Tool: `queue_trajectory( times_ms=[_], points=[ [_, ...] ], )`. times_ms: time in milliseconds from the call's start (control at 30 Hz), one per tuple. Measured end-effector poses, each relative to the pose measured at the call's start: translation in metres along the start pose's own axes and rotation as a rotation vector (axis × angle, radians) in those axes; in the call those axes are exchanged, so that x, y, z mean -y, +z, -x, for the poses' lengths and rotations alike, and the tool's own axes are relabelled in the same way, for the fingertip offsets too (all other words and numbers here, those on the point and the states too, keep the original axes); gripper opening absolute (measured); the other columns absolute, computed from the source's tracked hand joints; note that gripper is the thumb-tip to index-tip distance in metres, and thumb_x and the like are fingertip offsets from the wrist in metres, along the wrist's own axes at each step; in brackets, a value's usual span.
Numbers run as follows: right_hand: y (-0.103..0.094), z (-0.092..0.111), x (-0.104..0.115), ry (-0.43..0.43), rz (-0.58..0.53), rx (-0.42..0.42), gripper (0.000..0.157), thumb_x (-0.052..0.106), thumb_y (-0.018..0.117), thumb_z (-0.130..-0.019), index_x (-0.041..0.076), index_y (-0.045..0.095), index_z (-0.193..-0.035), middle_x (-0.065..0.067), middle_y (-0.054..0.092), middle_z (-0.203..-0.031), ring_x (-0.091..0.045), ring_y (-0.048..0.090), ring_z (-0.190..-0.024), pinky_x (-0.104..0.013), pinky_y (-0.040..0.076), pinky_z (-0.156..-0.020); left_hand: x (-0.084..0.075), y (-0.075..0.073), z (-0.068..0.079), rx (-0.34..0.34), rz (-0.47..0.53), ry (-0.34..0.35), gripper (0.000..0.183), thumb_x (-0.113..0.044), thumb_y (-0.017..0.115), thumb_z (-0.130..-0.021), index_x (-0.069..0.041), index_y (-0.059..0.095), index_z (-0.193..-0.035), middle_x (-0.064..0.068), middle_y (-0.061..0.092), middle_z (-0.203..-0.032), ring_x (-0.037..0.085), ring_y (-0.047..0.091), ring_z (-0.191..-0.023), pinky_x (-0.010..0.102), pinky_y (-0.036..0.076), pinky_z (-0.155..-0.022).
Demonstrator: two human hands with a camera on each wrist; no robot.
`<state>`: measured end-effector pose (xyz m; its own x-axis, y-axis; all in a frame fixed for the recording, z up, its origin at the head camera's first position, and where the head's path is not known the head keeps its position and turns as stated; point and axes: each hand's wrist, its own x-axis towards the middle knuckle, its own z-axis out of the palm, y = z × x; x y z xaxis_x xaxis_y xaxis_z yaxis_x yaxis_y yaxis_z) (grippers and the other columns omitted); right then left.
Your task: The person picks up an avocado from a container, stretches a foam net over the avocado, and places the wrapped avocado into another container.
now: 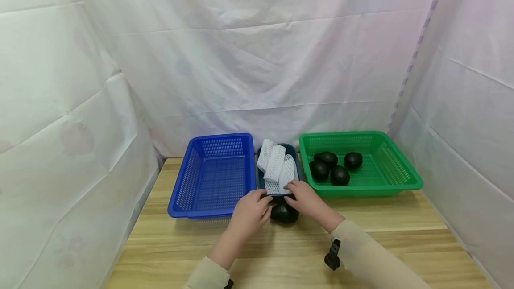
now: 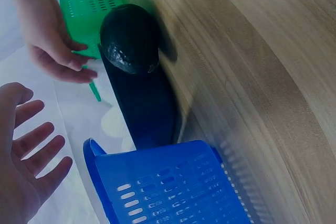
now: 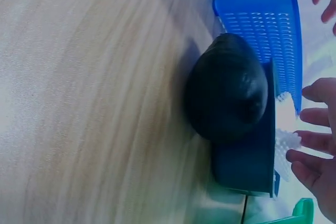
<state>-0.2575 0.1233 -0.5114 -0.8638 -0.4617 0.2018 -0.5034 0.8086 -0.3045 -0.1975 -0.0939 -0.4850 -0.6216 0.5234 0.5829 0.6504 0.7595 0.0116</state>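
A dark avocado (image 1: 284, 213) lies on the wooden table in front of a small dark teal bin (image 1: 295, 151). White foam net sleeves (image 1: 275, 163) fill the bin. My left hand (image 1: 250, 212) hovers over the bin's near left corner, fingers spread and loosely bent, nothing in them. On the other side, my right hand (image 1: 304, 197) reaches over the near right rim. In the right wrist view its fingertips (image 3: 295, 155) come right at the end of a foam net sleeve (image 3: 286, 141), with the fingers apart. The avocado (image 3: 227, 88) sits below both hands.
A blue basket (image 1: 252, 159) with nothing visible inside stands left of the bin. The green basket (image 1: 385, 186) on the right holds several dark avocados (image 1: 339, 175). White sheeting (image 1: 257, 66) hangs behind and on both sides of the table (image 1: 289, 262).
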Motion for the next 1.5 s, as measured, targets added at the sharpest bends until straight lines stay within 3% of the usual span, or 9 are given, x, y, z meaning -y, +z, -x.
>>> queue_trajectory(
  times_ms=[167, 367, 667, 833, 967, 1200, 1500],
  points=[
    [-0.015, 0.002, 0.005, -0.024, 0.023, -0.095, 0.026, 0.018, 0.074, -0.086, 0.006, 0.069, -0.108, -0.007, 0.063, -0.107, -0.025, 0.06, -0.098, -0.041, 0.051, -0.083, 0.0, 0.001, 0.002, -0.006, 0.0, 0.008, 0.023, -0.02, 0.077, -0.082, -0.01, 0.073, -0.102, 0.008, 0.066, -0.102, 0.024, 0.064, -0.088, 0.035, 0.055, -0.075],
    [-0.031, 0.005, 0.008, -0.06, 0.068, -0.258, 0.024, 0.013, 0.081, -0.079, 0.009, 0.072, -0.1, -0.003, 0.063, -0.101, -0.022, 0.062, -0.092, -0.037, 0.053, -0.08, 0.0, 0.001, 0.001, 0.034, -0.035, -0.039, 0.032, -0.023, 0.074, -0.084, -0.01, 0.07, -0.113, 0.006, 0.066, -0.108, 0.023, 0.063, -0.096, 0.038, 0.054, -0.081],
    [-0.046, 0.017, 0.003, -0.194, 0.001, -0.438, 0.029, -0.013, 0.076, -0.074, 0.006, 0.072, -0.096, -0.007, 0.061, -0.099, -0.024, 0.063, -0.09, -0.036, 0.055, -0.073, 0.0, -0.002, 0.002, 0.0, -0.035, -0.082, 0.045, -0.023, 0.08, -0.079, -0.009, 0.066, -0.119, 0.007, 0.063, -0.114, 0.027, 0.06, -0.103, 0.044, 0.052, -0.083],
    [-0.054, 0.026, 0.003, -0.205, -0.074, -0.475, 0.031, -0.014, 0.076, -0.075, 0.005, 0.071, -0.099, -0.009, 0.058, -0.105, -0.024, 0.063, -0.093, -0.034, 0.056, -0.071, 0.001, -0.001, 0.003, 0.003, -0.036, -0.113, 0.056, -0.029, 0.081, -0.079, -0.008, 0.06, -0.126, 0.009, 0.059, -0.123, 0.028, 0.057, -0.11, 0.045, 0.05, -0.089],
    [-0.057, 0.03, 0.004, -0.218, -0.099, -0.493, 0.029, -0.01, 0.079, -0.074, 0.005, 0.072, -0.099, -0.005, 0.059, -0.1, -0.019, 0.062, -0.09, -0.031, 0.055, -0.07, 0.0, 0.001, 0.003, 0.025, -0.03, -0.139, 0.069, -0.037, 0.083, -0.077, -0.008, 0.056, -0.133, 0.009, 0.054, -0.131, 0.028, 0.052, -0.118, 0.045, 0.046, -0.095],
    [-0.06, 0.036, 0.008, -0.268, -0.176, -0.522, 0.026, -0.007, 0.081, -0.073, 0.007, 0.075, -0.093, 0.0, 0.062, -0.096, -0.014, 0.062, -0.086, -0.025, 0.054, -0.068, -0.002, 0.002, 0.002, 0.009, -0.029, -0.101, 0.089, -0.043, 0.089, -0.065, -0.007, 0.052, -0.136, 0.011, 0.053, -0.135, 0.03, 0.051, -0.122, 0.045, 0.044, -0.099],
    [-0.06, 0.039, 0.012, -0.37, -0.294, -0.519, 0.028, -0.009, 0.079, -0.073, 0.008, 0.075, -0.094, 0.001, 0.064, -0.1, -0.015, 0.062, -0.091, -0.017, 0.051, -0.076, -0.003, 0.008, -0.001, 0.031, -0.038, -0.075, 0.095, -0.041, 0.092, -0.06, -0.006, 0.05, -0.137, 0.01, 0.053, -0.136, 0.029, 0.051, -0.122, 0.044, 0.042, -0.102]
  ],
)
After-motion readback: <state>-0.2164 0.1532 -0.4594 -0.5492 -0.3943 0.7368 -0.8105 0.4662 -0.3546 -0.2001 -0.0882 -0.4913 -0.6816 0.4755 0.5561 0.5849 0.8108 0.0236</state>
